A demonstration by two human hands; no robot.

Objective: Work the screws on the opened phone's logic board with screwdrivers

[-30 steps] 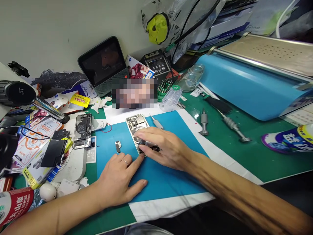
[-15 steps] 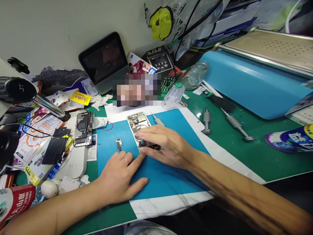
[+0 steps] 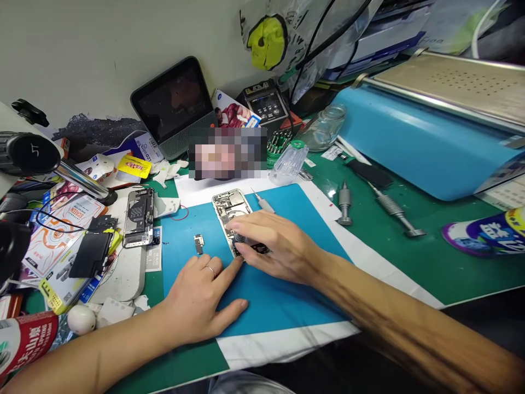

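An opened phone (image 3: 223,205) lies on the blue mat (image 3: 283,306), its inner parts showing. Over its lower half my right hand (image 3: 279,246) is closed with thumb and fingers around a small screwdriver (image 3: 239,239), of which only a dark part shows. My left hand (image 3: 205,298) rests on the mat, thumb spread, with its index fingertip touching the phone's bottom edge. Just beyond the left fingers lies a small metal-and-black phone part (image 3: 199,243). Another screwdriver (image 3: 264,203) lies beside the phone's upper right. Where the held tool's tip meets the phone is hidden.
On the left are another phone assembly (image 3: 138,218), boxes and a lamp-like stand (image 3: 88,180). Two screwdriver-like tools, one a grey driver (image 3: 345,203), lie to the right near a spray can (image 3: 484,232). A glass jar (image 3: 326,128) and a smart display (image 3: 174,101) stand behind.
The view has shifted very slightly. My right thumb has moved a little at the screwdriver; my left hand stays in place.
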